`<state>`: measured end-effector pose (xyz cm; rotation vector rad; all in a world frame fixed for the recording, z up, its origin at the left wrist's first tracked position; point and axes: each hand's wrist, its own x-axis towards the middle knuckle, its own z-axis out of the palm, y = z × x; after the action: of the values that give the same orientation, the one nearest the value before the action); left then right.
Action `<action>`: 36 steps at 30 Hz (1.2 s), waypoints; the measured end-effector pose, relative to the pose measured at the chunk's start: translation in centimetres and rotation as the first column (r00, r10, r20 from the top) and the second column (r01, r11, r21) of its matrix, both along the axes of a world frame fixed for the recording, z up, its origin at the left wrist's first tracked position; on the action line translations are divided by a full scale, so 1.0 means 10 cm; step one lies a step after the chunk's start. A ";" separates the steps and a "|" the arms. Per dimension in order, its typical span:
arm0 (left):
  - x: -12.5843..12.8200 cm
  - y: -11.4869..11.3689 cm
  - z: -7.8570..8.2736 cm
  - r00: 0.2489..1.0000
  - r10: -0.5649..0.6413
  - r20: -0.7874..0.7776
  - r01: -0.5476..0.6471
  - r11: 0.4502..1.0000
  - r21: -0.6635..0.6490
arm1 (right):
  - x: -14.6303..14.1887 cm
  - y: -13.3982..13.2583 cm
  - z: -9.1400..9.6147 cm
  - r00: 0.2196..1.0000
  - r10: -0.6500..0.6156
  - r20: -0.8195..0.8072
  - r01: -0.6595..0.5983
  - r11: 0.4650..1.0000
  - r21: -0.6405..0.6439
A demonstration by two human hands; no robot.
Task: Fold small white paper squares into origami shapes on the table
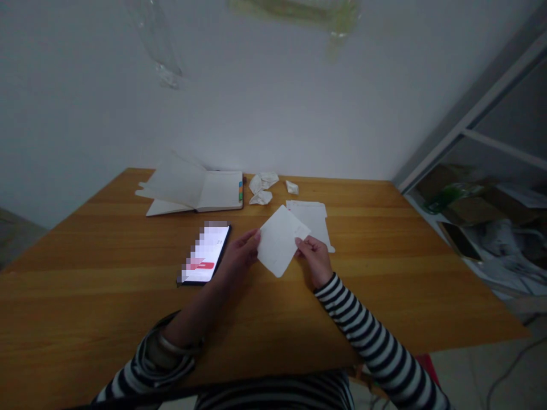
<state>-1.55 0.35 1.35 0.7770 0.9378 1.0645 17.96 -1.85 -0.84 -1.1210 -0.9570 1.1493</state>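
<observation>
Counter: Where it meets the pale wall (256, 114), the wooden counter (397, 245) ends in a straight back edge; its top is warm orange-brown with grain running from side to side.
Wall: Yellowish tape (299, 8) sticks to it near the top, and a strip of clear, shiny film (164, 62) hangs further left.
Right side of the room: A pale-framed shelf unit (464, 130) stands beside the counter, with a green bottle (444, 198) lying among boxes and other clutter too dim to name.
Floor: Light tiles (465, 373) show at the lower right, crossed by a dark cable (502, 376).
Notebook: Near the back edge, a notebook (222, 191) lies open, its left pages lifted, coloured tabs along its right side.
Phone: Its screen lit and partly pixelated, a phone (209, 256) lies just left of the left hand (243, 250).
Scraps: Crumpled white papers (260, 197) sit right of the notebook, one smaller scrap (292, 187) apart from them.
Paper square: White, matte and turned like a diamond, the paper square (277, 242) has a rounded lower corner and faint lines near its right corner. It is held in front of a second white sheet (310, 213), partly covering it from this view; whether it touches the counter, I cannot tell.
Hands: The left pinches the left corner; the right hand (315, 259) grips the right corner, thumb on top.
Sleeves: Black-and-white striped sleeves (371, 327), the left pushed up the forearm.
</observation>
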 end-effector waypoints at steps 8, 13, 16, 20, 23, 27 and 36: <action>-0.08 -0.05 0.18 0.981 0.004 -0.193 -0.001 1.000 0.018 | 0.20 0.04 0.09 0.993 0.095 0.073 -0.101 0.991 0.083; -0.04 -0.06 0.15 0.979 -0.113 -0.168 0.119 0.993 0.026 | 0.20 -0.01 0.17 0.969 0.180 0.170 -0.206 0.968 0.144; -0.05 -0.03 0.10 0.987 -0.028 -0.155 0.029 1.000 0.003 | 0.23 0.00 0.15 0.935 0.183 0.304 -0.258 0.939 0.228; -0.07 -0.02 0.10 0.997 -0.005 -0.083 0.003 1.000 -0.024 | 0.25 0.02 0.10 0.797 0.168 0.580 -0.423 0.840 0.339; -0.06 -0.04 0.11 0.995 -0.096 -0.011 0.095 0.995 -0.041 | 0.22 0.01 0.08 0.784 0.095 0.614 -0.412 0.819 0.399; -0.04 -0.08 0.11 0.981 -0.193 0.029 0.194 0.980 -0.037 | 0.19 0.01 0.07 0.862 0.024 0.507 -0.279 0.857 0.433; 0.01 -0.15 0.21 0.962 -0.271 0.031 0.267 0.959 0.098 | 0.12 0.03 0.08 0.994 -0.079 0.075 0.061 0.974 0.216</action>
<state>-1.50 -1.13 3.45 0.9268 0.7245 0.8866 19.20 -1.60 -0.07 -1.0257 -1.0703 0.9247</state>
